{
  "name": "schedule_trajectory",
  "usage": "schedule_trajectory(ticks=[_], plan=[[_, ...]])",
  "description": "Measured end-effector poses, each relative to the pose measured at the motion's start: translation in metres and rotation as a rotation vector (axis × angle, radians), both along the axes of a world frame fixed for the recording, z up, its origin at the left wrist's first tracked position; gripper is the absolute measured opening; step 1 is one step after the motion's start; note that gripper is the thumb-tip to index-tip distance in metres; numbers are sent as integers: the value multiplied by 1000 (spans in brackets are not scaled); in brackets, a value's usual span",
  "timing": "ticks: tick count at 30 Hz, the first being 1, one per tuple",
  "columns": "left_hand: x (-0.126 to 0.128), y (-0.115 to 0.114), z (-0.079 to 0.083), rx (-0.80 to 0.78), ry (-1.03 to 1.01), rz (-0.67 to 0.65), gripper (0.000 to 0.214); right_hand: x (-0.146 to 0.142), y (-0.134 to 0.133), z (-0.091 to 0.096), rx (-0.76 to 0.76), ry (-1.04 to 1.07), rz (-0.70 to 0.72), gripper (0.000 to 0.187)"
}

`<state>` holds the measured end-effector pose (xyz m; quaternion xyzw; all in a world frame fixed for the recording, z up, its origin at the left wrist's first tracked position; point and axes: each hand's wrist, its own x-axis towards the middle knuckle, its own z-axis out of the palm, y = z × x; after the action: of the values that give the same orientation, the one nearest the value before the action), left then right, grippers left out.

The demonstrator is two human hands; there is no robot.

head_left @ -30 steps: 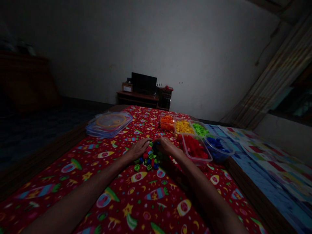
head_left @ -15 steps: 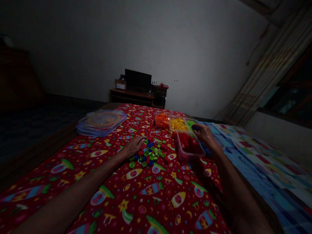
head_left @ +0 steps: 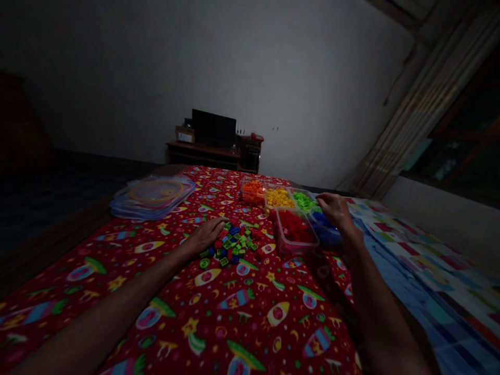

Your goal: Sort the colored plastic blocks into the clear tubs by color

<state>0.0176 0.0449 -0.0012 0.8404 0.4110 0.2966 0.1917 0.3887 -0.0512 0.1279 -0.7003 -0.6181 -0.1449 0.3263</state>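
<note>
Resting beside mixed bricks (head_left: 234,244): left hand (head_left: 208,233) (right hand (head_left: 335,210) near blue tub (head_left: 327,238)).

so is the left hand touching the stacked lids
No, the left hand is beside the pile of small pieces, apart from the stacked lids.

The scene is dimly exposed; the cabinet (head_left: 23,125) is nearly lost in darkness. A soft shadow is cast near the right edge of the red printed cloth (head_left: 175,307), beside the right forearm (head_left: 369,281). Frame margins are visibly stretched.
</note>
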Motion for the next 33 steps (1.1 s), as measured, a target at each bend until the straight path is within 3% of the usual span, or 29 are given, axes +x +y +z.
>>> schedule_trajectory(ticks=[4, 7, 12, 16, 19, 29, 33], plan=[[0, -2, 1, -8, -9, -5, 55, -72, 14, -5, -74, 29, 285, 26], [0, -1, 1, -7, -10, -9, 55, -131, 29, -17, -240, -77, 447, 26], [-1, -1, -1, 2, -1, -22, 52, -195, 52, -52, -541, -259, 443, 26], [-2, 0, -2, 27, -6, -64, 48, -202, 60, -76, -588, -347, 454, 29], [-1, 2, -3, 69, -31, -112, 44, -194, 60, -84, -577, -348, 488, 28], [-2, 10, -6, 140, -84, 47, 40, -185, 57, -84, -428, -251, 580, 27], [-6, 11, 4, 76, -61, 20, 40, -181, 56, -78, -452, -252, 549, 27]])
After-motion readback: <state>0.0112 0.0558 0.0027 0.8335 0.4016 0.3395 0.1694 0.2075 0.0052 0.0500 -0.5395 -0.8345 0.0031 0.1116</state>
